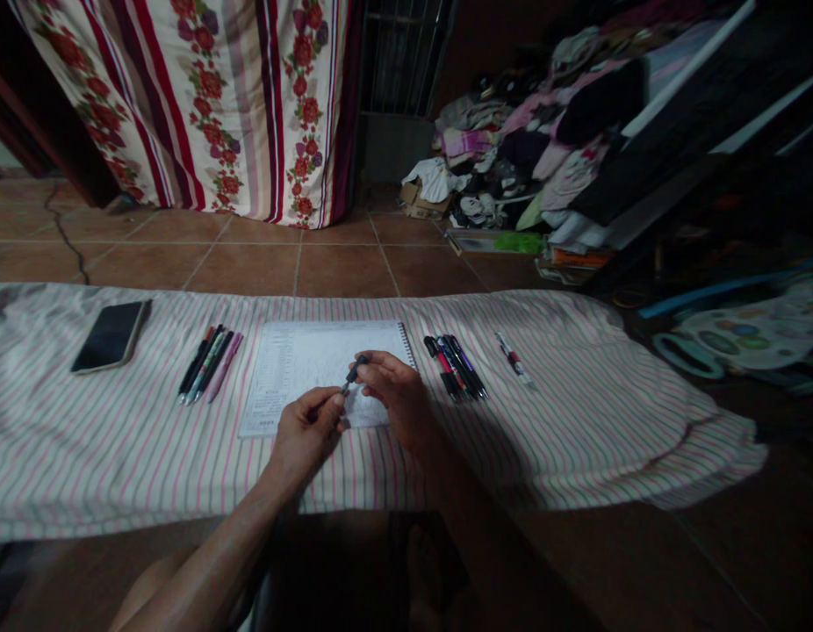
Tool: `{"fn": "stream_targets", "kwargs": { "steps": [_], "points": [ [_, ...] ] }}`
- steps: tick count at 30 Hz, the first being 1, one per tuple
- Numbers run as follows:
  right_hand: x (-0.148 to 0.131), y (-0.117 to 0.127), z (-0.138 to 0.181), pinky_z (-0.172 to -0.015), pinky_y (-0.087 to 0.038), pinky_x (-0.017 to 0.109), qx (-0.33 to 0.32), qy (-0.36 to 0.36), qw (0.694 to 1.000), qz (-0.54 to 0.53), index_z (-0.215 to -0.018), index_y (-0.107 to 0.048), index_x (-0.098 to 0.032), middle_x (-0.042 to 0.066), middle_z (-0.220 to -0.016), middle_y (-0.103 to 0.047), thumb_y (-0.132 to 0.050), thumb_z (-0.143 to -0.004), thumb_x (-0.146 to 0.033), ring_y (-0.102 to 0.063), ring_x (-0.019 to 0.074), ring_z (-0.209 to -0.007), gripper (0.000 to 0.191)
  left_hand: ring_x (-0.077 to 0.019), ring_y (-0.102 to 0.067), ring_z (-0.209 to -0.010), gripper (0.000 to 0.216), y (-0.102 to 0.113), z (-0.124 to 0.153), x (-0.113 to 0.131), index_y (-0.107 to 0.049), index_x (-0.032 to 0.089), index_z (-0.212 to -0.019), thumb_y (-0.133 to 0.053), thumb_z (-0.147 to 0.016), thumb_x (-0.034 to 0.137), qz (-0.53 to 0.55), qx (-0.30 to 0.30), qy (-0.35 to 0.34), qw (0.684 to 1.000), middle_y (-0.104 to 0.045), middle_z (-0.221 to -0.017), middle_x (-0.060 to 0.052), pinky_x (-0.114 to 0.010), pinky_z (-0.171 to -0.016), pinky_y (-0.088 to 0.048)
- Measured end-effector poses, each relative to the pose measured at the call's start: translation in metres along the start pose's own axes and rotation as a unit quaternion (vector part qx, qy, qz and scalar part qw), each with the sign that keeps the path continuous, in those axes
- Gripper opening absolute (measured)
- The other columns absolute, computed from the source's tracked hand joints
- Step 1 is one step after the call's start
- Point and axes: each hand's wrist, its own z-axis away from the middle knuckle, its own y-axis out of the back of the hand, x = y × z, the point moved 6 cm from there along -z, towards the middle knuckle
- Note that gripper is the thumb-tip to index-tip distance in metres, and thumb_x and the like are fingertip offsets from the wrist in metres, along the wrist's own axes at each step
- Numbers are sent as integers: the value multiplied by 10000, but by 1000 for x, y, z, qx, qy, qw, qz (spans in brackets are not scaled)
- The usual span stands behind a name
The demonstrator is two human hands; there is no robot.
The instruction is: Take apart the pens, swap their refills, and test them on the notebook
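Note:
Both my hands meet over a spiral notebook (pixel 307 364) lying on a striped cloth (pixel 578 430). A dark pen (pixel 354 372) is held between them: my left hand (pixel 307 430) pinches its lower end and my right hand (pixel 397 395) grips its upper end. Left of the notebook lies a group of several pens (pixel 209 364). Right of it lies another group of pens (pixel 456 367), and one single pen (pixel 514 360) lies farther right.
A dark phone (pixel 110 336) lies on the cloth at far left. Brown floor tiles (pixel 327 254) stretch behind. A floral curtain (pixel 215 96) hangs at the back, and a pile of clothes (pixel 544 132) and clutter fills the right.

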Motion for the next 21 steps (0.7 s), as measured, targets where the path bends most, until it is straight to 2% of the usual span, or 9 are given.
{"fn": "stream_targets", "kwargs": {
  "steps": [8,21],
  "points": [
    [-2,-5,3,-569,-434,229,-5,23,1000,18,-833,-643,-180,30,-755,-674,-678,-607,-327,-590,131,-679,272,-86,-504,-474,315,0,0,8,-676,137,-757,-699,-598,408,3,23,-4,1000,-573,-550,11,-213,-471,-407],
    [-2,-5,3,-557,-446,229,-18,35,998,39,-828,-642,-192,19,-732,-669,-678,-613,-343,-589,130,-659,266,-91,-492,-472,307,3,-2,9,-683,138,-770,-685,-604,396,-22,26,-11,999,-554,-526,18,-219,-469,-400]
  ]
}}
